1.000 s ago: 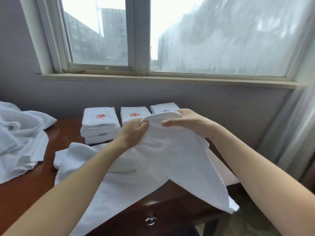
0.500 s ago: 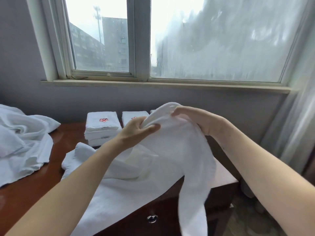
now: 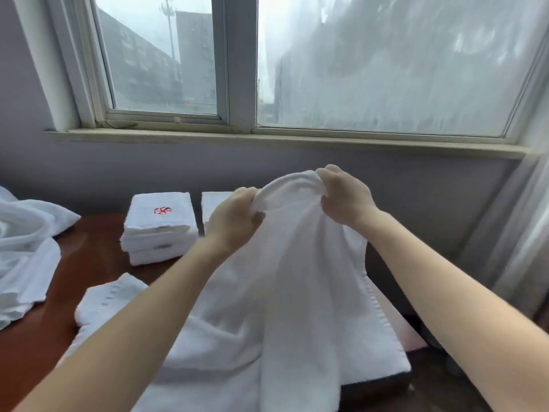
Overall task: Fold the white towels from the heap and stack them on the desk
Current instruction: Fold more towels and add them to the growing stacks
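Note:
Both of my hands hold one white towel (image 3: pixel 297 292) up by its top edge above the wooden desk (image 3: pixel 68 263). My left hand (image 3: pixel 234 221) grips the left part of that edge, my right hand (image 3: pixel 341 194) the right part, a short span apart. The towel hangs down in folds and its lower part lies spread over the desk front. A stack of folded white towels (image 3: pixel 160 227) with a red emblem stands at the back. A second stack (image 3: pixel 214 203) beside it is mostly hidden by my left hand. The heap of unfolded towels (image 3: pixel 23 248) lies at the left.
A wall with a window sill (image 3: pixel 267 141) runs right behind the desk. A pale curtain (image 3: pixel 520 233) hangs at the right. The desk's right edge drops off below my right forearm.
My hands have lifted the towel higher and moved apart along its top edge. The hanging part now falls straight down over the desk front instead of draping to the right.

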Available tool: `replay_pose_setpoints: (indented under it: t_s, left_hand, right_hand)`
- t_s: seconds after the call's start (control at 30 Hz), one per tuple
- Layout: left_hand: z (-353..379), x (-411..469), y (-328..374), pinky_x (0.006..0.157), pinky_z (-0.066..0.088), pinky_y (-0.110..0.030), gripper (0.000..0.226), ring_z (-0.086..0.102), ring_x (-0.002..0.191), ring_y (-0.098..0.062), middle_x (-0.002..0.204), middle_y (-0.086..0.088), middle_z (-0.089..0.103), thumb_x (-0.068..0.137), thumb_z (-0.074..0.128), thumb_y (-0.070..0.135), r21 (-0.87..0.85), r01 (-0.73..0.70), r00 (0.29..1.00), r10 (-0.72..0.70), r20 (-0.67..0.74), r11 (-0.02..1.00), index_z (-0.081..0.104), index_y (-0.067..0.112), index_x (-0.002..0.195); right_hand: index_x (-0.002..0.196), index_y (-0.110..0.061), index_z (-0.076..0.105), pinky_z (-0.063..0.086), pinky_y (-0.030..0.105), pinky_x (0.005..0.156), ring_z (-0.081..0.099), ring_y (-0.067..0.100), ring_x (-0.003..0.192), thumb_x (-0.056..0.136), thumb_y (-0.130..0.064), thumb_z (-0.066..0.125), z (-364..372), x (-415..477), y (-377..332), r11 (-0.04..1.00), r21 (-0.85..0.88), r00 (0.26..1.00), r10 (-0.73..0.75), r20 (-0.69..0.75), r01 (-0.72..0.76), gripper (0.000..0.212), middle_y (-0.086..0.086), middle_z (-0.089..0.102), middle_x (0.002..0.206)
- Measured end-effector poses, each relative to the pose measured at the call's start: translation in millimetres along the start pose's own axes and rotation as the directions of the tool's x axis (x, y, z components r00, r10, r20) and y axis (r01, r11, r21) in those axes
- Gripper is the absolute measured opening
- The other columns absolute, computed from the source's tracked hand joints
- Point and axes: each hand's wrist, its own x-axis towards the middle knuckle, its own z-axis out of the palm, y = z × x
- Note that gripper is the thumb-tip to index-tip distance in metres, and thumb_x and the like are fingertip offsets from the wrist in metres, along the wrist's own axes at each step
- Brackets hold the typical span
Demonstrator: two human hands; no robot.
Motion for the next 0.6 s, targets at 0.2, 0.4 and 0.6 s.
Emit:
replay_pose_setpoints:
  t_s: [0.2, 0.4, 0.6]
  left_hand:
    - [56.7, -19.2, -24.9, 0.07, 0.043, -0.033, 0.014, 0.061, 0.094, -0.025, 0.101, 0.003, 0.061, 0.087, 0.068, 0.025, 0.097, -0.073, 0.977, 0.052, 0.205, 0.993, 0.062, 0.019, 0.099]
    - [65.9, -31.4, -17.2, 0.067, 0.04, -0.025, 0.031, 0.058, 0.082, -0.006, 0.087, 0.019, 0.059, 0.073, 0.077, 0.049, -0.013, -0.042, 0.863, 0.043, 0.504, 0.999, 0.066, 0.039, 0.1]
    - [74.8, -52.1, 6.1, 0.08, 0.05, -0.035, 0.041, 0.061, 0.091, -0.011, 0.093, 0.01, 0.068, 0.095, 0.043, 0.059, 0.064, -0.081, 0.847, 0.035, 0.531, 0.995, 0.076, 0.034, 0.094]
  right_hand:
    - [0.112, -0.021, 0.057, 0.029, 0.029, 0.076, 0.051, 0.026, 0.104, 0.081, -0.002, 0.05, 47.2, -16.9, 53.2, 0.973, -0.228, 0.983, 0.062, 0.175, -0.02, 0.036, 0.0, 0.054, 0.111]
    - [0.11, -0.021, 0.06, 0.038, 0.033, 0.08, 0.059, 0.021, 0.096, 0.065, -0.04, 0.082, 48.0, -39.7, 49.6, 0.951, -0.309, 0.739, 0.204, 0.642, 0.006, 0.054, -0.004, 0.061, 0.105]
    - [0.091, -0.019, 0.072, 0.048, 0.03, 0.076, 0.059, 0.014, 0.085, 0.089, -0.04, 0.06, 48.8, -59.5, 39.4, 0.966, 0.104, 0.687, 0.091, 0.721, -0.236, 0.024, -0.01, 0.066, 0.095]
